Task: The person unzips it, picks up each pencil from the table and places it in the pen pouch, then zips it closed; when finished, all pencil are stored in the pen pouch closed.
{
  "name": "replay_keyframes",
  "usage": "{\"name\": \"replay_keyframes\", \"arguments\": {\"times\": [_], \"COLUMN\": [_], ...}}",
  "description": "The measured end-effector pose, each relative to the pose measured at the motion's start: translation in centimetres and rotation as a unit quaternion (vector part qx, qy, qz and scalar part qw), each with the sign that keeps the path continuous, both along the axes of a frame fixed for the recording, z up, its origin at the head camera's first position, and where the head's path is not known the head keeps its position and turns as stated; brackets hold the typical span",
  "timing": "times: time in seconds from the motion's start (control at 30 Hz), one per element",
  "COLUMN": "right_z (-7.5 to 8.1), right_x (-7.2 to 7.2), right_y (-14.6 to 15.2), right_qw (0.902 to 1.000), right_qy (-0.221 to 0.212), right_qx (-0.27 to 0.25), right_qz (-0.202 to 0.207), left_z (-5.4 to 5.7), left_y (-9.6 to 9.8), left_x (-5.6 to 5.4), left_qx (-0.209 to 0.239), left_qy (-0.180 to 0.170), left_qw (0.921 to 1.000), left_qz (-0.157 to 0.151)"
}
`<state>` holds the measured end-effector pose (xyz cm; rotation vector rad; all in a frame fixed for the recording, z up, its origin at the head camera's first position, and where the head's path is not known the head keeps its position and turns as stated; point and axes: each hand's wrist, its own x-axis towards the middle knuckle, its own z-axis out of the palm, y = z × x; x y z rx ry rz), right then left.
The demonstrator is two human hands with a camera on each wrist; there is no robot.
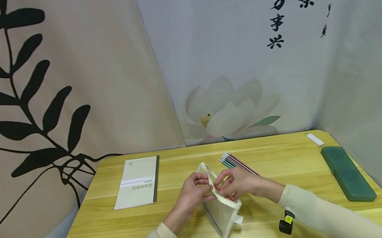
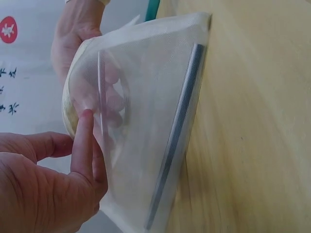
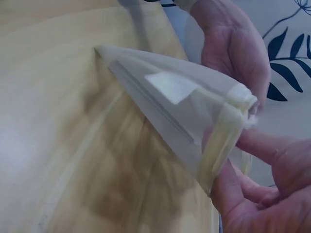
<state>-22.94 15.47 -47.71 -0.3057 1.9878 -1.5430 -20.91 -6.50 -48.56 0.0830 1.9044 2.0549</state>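
A cream mesh pouch (image 1: 224,215) stands tilted on the table with its mouth facing up. The fingers of my left hand (image 1: 196,190) pinch one side of that mouth. My right hand (image 1: 239,181) reaches into the opening from the other side, its curled fingers showing through the mesh in the left wrist view. A slim red pencil (image 1: 230,198) lies at those fingers, mostly hidden by hand and rim. Grey-striped pencils (image 2: 177,131) lie low inside the pouch. A white tag (image 3: 170,86) sticks out from its side seam.
Beyond my right hand lies a bundle of red and dark pencils (image 1: 236,161). A notebook (image 1: 137,182) is at the left. Toward the right edge are a green case (image 1: 348,173) and a small white block (image 1: 314,139). Printed cloth hangs behind the wooden table (image 1: 93,236).
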Motion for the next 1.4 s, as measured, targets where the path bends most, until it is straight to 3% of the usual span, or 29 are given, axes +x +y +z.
{"name": "replay_keyframes", "arguments": {"times": [0.33,0.53,0.8,0.97,1.17,1.4], "right_z": [0.9,1.4,0.4,-0.8,-1.7,-3.1], "right_x": [-0.5,-1.1,-3.9,-5.6,-7.5,-9.2], "right_y": [1.2,2.2,5.3,7.6,10.2,12.2], "right_qw": [0.9994,0.9981,0.9919,0.9891,0.9871,0.9932], "right_qy": [0.028,0.049,0.086,0.076,0.083,0.084], "right_qx": [-0.022,-0.03,-0.005,0.033,0.076,0.059], "right_qz": [0.004,-0.024,-0.094,-0.121,-0.114,-0.055], "left_z": [0.2,0.2,0.3,0.3,0.1,-0.2], "left_y": [-0.7,-1.0,-1.2,-1.2,-1.2,-1.4], "left_x": [-0.1,-0.2,-0.3,-0.3,-0.5,-0.6], "left_qx": [0.003,0.0,-0.001,0.002,0.011,0.025], "left_qy": [0.002,0.004,-0.005,-0.005,-0.009,-0.018], "left_qw": [0.9999,0.9999,0.9999,0.9999,0.9998,0.9995], "left_qz": [0.011,0.015,0.015,0.015,0.013,0.012]}}
